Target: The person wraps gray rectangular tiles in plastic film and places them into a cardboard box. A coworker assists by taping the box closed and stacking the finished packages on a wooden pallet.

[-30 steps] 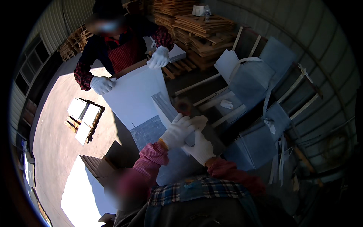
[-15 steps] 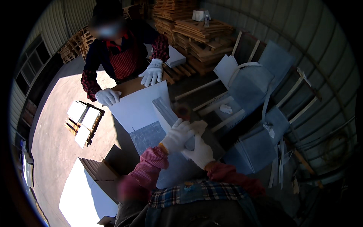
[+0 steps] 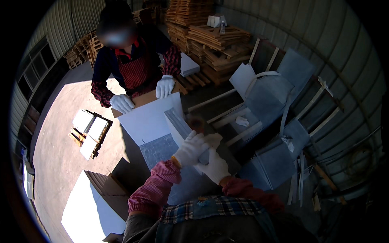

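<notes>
Left hand (image 3: pixel 189 150) and right hand (image 3: pixel 214 167) grip the near end of the long block (image 3: pixel 178 123), which points toward 11 o'clock over the surface (image 3: pixel 156 150). Likely stiff, fairly heavy, smooth; support both long edges.

At the back is a big pile of flat wooden boards (image 3: pixel 221 37). A white box (image 3: pixel 216 20) and a clear plastic bottle (image 3: pixel 223 28) sit on top, side by side. Some wooden pallets (image 3: pixel 73 59) stand by the bumpy metal wall (image 3: pixel 52 26) on the left, near a dark window (image 3: pixel 35 71). Out on the sunny floor (image 3: pixel 56 121), a low pallet (image 3: pixel 106 130) holds white sheets (image 3: pixel 97 127).
</notes>
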Demonstrator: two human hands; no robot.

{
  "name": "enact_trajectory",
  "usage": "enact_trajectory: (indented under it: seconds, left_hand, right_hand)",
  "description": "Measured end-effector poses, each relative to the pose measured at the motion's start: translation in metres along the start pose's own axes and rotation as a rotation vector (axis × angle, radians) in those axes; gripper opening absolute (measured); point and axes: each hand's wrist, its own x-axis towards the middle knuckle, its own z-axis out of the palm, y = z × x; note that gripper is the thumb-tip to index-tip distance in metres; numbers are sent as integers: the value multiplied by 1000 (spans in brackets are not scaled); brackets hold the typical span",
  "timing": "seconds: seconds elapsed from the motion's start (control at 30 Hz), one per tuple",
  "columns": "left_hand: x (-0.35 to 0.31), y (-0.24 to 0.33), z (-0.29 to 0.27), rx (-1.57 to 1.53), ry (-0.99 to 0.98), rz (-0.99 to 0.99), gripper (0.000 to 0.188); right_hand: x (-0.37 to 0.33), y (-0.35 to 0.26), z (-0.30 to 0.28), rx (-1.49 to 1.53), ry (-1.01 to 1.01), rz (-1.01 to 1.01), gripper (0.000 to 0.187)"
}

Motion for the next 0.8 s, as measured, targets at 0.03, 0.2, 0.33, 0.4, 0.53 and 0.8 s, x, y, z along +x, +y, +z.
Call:
enact_trajectory:
  seconds: [0.03,0.2,0.33,0.4,0.53,0.8]
  left_hand:
    - [0,-1,2,-1,6,3,76]
    - [-4,-1,2,-4,-1,4,75]
    - [-5,-2,5,24,55,22,73]
    - [-4,-1,3,16,44,16,71]
    - [10,9,-1,-26,85,75,57]
    - [8,13,19,-25,172,102,60]
  right_hand:
    - [0,-1,0,0,-7,4,88]
    - [-1,0,5,-14,-3,0,87]
    - [-2,1,6,6,14,-10,84]
    - [-1,1,6,16,42,-19,81]
    - [-2,15,5,19,37,8,72]
    - [-12,24,16,44,187,-81,77]
